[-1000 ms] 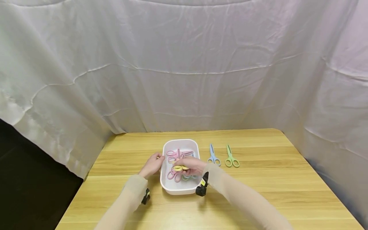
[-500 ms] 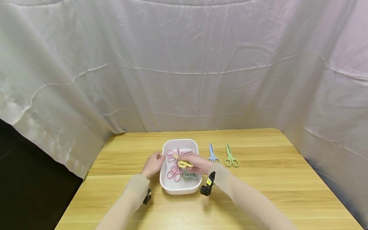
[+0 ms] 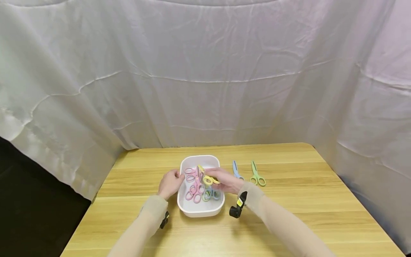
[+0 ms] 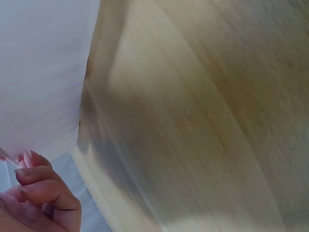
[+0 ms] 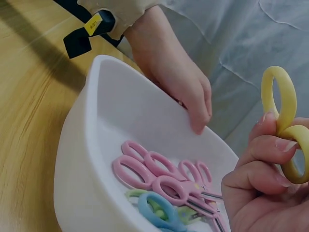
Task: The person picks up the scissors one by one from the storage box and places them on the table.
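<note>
The right hand (image 3: 224,179) pinches a pair of yellow scissors (image 3: 208,178) by the handle loops, with thumb and curled fingers (image 5: 263,145) closed on the rings; the right wrist view shows both yellow loops (image 5: 285,121) standing above the fingertips. The held scissors hang over the white tub (image 3: 192,210), above its far half, with the blades pointing away from the person. Directly below the grip, inside the tub, lie several pink scissors (image 3: 194,190), and nearer the wrist lie a blue pair (image 5: 157,209) and a green pair (image 5: 135,195), all heaped together and overlapping. The left hand (image 3: 170,182) rests against the tub's left wall, opposite the grip, with its fingers curled over the rim (image 5: 193,108); how firmly it grips appears uncertain, since the left wrist view is blurred. Beyond the right hand, on the wooden table (image 3: 289,214), a blue pair of scissors (image 3: 237,171) lies just behind the knuckles, and a green pair of scissors (image 3: 257,175) lies just beside it, farther from the tub.
</note>
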`<action>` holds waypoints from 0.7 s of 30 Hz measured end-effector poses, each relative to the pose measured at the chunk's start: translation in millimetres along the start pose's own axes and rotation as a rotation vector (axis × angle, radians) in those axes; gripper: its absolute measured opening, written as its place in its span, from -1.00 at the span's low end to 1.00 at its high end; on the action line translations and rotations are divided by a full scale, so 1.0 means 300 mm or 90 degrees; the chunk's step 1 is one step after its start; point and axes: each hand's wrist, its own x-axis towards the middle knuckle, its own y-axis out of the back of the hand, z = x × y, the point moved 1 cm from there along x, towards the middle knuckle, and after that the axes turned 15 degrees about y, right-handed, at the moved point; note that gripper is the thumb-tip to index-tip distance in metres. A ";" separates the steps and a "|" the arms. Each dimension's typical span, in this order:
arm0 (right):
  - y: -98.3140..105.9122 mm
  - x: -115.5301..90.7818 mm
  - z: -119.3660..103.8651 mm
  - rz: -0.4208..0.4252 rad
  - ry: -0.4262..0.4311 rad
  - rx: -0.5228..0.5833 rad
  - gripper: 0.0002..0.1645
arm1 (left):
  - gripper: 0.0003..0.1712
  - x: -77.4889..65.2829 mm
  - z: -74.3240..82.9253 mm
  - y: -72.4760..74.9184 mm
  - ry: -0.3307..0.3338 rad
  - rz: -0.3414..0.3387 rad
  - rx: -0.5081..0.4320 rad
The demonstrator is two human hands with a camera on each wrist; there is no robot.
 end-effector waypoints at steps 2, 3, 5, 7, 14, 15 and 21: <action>0.016 -0.007 -0.001 -0.012 0.008 0.012 -0.42 | -0.73 0.005 -0.003 -0.004 0.000 0.008 0.008; 0.025 -0.010 -0.002 -0.021 0.014 0.016 -0.45 | -0.73 0.007 -0.004 -0.006 0.000 0.012 0.012; 0.045 -0.018 -0.005 -0.032 0.027 0.020 -0.52 | -0.74 0.008 -0.004 -0.007 -0.001 0.019 0.020; 0.065 -0.023 -0.005 -0.040 0.039 0.028 -0.60 | -0.77 0.007 -0.003 -0.006 0.001 0.023 0.023; 0.135 -0.044 -0.004 -0.045 0.069 0.061 -0.58 | -0.70 0.010 -0.002 -0.014 0.009 0.021 0.031; 0.146 -0.048 -0.003 -0.045 0.072 0.067 -0.59 | -0.68 0.011 -0.002 -0.015 0.009 0.022 0.032; 0.214 -0.070 0.001 -0.037 0.089 0.074 -0.68 | -0.58 0.014 0.004 -0.023 -0.003 0.019 0.050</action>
